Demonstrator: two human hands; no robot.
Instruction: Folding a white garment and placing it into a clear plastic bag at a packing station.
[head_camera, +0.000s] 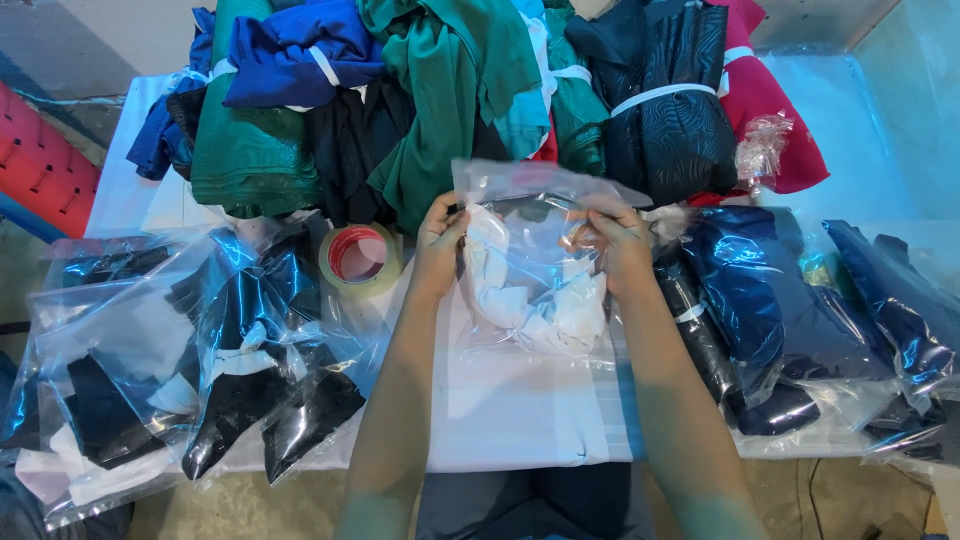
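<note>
From my head camera, my left hand (441, 238) and right hand (615, 243) both pinch the upper edge of a clear plastic bag (530, 265) holding white cloth (520, 285), centred on the white table (520, 410), beside a tape roll (360, 258).

Looked like a garment packing station in a small workshop or warehouse. Showed a white-covered table (520, 410) heaped with tied bundles of folded cloth (440, 90) in green, blue, black and red, flanked by bagged garments in clear plastic (230, 350), with a tape roll (360, 256) nearby, over bare concrete floor (60, 40).
</note>
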